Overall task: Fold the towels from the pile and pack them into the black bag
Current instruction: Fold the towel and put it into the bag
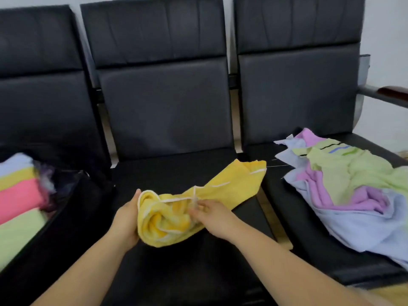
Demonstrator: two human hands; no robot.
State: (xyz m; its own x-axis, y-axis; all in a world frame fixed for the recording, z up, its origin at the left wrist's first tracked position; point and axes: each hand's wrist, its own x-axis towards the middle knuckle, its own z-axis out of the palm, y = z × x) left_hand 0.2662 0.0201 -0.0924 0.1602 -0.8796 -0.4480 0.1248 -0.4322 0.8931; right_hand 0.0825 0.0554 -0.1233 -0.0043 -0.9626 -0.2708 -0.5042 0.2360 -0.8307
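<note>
A crumpled yellow towel [198, 202] with white edging lies over the middle black seat [176, 272]. My left hand [127, 219] grips its bunched left end. My right hand [213, 215] pinches the white edging near the towel's middle; its fingers are blurred. The towel's far end stretches right toward the pile of towels [353, 191], which is green, purple and pale blue, on the right seat. On the left seat stands the open black bag [72, 208] with folded blue, yellow, pink and green towels [19, 202] inside.
Three black padded chairs stand in a row with tall backrests [163, 85] behind the seats. A grey armrest with a dark wooden top [388, 93] juts out at the far right. A narrow gap [273, 217] separates the middle and right seats.
</note>
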